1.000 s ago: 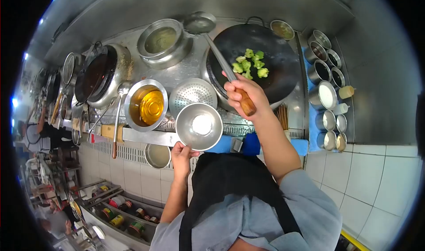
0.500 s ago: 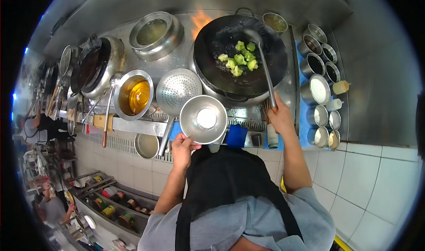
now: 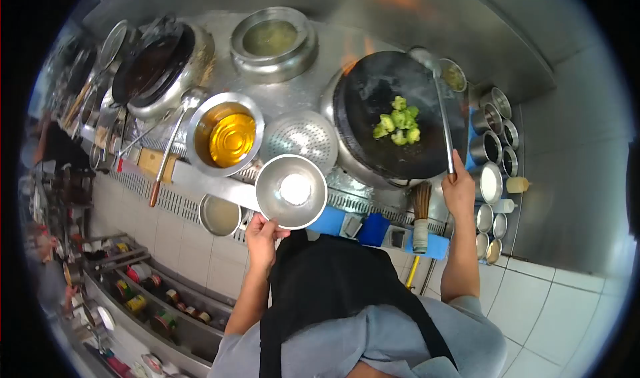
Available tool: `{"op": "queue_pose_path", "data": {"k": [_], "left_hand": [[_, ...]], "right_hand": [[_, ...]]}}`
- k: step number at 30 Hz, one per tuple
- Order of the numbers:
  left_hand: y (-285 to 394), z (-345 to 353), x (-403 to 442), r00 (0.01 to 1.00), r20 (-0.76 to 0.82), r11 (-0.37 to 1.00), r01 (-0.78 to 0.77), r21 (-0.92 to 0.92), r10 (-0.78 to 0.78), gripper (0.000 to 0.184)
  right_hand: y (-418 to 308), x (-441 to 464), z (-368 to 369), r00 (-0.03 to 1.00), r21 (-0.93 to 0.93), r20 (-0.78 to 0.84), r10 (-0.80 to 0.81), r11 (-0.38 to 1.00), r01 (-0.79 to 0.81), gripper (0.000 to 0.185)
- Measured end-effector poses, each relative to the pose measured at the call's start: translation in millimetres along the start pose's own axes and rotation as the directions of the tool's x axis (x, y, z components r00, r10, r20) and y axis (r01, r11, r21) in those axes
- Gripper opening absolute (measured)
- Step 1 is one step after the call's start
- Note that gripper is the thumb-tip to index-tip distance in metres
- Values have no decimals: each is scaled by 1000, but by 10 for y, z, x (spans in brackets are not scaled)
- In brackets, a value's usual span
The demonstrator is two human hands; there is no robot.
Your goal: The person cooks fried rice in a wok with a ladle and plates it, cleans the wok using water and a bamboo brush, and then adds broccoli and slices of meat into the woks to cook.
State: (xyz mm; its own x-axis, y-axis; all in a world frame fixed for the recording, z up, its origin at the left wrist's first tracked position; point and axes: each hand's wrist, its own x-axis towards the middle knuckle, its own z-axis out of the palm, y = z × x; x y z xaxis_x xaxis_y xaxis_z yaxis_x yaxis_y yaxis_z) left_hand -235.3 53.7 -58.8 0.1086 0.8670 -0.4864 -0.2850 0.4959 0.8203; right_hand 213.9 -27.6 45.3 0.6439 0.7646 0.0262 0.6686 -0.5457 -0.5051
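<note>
Pinched at its near rim, an empty metal bowl point(image 3: 293, 205) is in my left hand point(image 3: 263, 239), in front of my apron. My right hand point(image 3: 459, 190) is wrapped round the handle end of a ladle point(image 3: 445, 118). The ladle's head lies at the far right rim of a black wok point(image 3: 373, 148), clear of the food. Several green broccoli florets point(image 3: 400, 120) sit in a cluster in the wok, with thin smoke over them and flame at its left edge. Behind the bowl rests a perforated strainer point(image 3: 300, 138).
A pot of golden oil point(image 3: 232, 141) stands left of the strainer. Metal seasoning containers point(image 3: 490, 181) line the right side. A bamboo brush point(image 3: 420, 225) is near my right forearm. Farther left are another wok point(image 3: 153, 65) and a lidless steel pot point(image 3: 275, 51). Other people work at far left.
The ladle's head has moved from beside the broccoli to the wok's far right rim. The wok now tilts with the florets gathered together. My view has turned, and the bowl stays in my left hand.
</note>
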Motion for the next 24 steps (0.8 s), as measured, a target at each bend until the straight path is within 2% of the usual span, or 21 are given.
{"op": "queue_pose_path", "data": {"k": [3,4,5,7,9,11,13,15,16,17,19,22,24], "left_hand": [[124,-228,156,999,-37,999,-15,-28,14,7],[163,-264,189,999,-48,999,-13,-38,11,7],[207,-294,235,998,-54,999,-12,-47,10,8],[287,-381,286,999,-52,1000,-15,-21,14,9],[362,-469,326,999,-48,1000,-25,-15,24,11],[392,-591,349,996,-75,999,-38,-8,37,11],[438,-670,340,993,-107,999,-41,11,42,12],[429,-814,328,992,-113,998,-61,6,61,6],[443,-846,310,991,-118,998,-70,0,70,4],[465,-876,294,988,-135,997,-78,-20,75,10],[463,-935,244,983,-154,995,-104,-3,103,10],[476,-922,169,975,-175,990,-141,5,139,9],[481,-850,89,970,-184,987,-160,7,159,9]], "right_hand": [[-461,274,668,949,182,-190,-254,940,288,73],[-777,404,800,999,406,37,-38,914,20,71],[-1073,583,957,986,558,161,-44,828,-54,71],[-1628,952,1331,955,670,265,-133,738,-83,70],[-2020,1338,1814,909,663,363,-203,742,-100,72],[-2392,1611,2373,899,627,355,-256,779,-25,66],[-2885,1664,2547,836,533,545,-63,796,-288,43],[-3069,1912,2885,708,678,693,-136,459,-575,24],[-3153,1936,2929,640,672,740,-205,262,-693,16],[-3170,1933,2943,630,664,743,-227,128,-737,12],[-3200,1792,2746,617,605,739,-270,-137,-785,9],[-2905,1484,2530,648,597,624,-437,-268,-756,13],[-2639,1295,2268,657,572,575,-488,-334,-749,14]]}}
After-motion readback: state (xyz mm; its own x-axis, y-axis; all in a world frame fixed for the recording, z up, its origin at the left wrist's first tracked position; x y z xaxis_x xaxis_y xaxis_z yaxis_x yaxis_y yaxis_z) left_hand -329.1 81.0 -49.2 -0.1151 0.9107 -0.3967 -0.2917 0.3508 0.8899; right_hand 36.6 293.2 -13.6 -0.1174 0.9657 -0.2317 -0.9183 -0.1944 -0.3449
